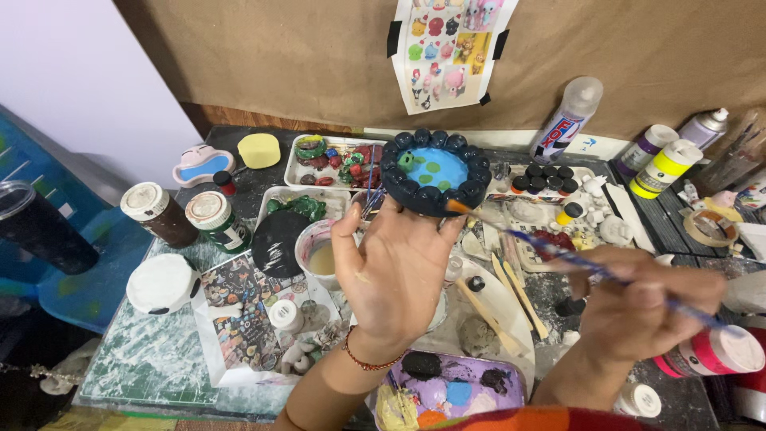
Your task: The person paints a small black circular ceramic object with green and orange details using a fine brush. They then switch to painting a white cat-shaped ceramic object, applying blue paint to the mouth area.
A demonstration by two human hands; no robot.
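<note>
My left hand holds up a small round clay pond by its lower edge. The pond has a dark blue bumpy rim, a light blue middle, green spots and a little green frog. My right hand grips a thin blue paintbrush. Its orange-tipped bristles touch the rim's lower right side. A red beaded bracelet circles my left wrist.
A purple paint palette lies at the front. Paint jars, a cup of cloudy water, wooden modelling sticks, trays of clay pieces, bottles and tape crowd the table. A printed picture sheet is taped to the brown wall.
</note>
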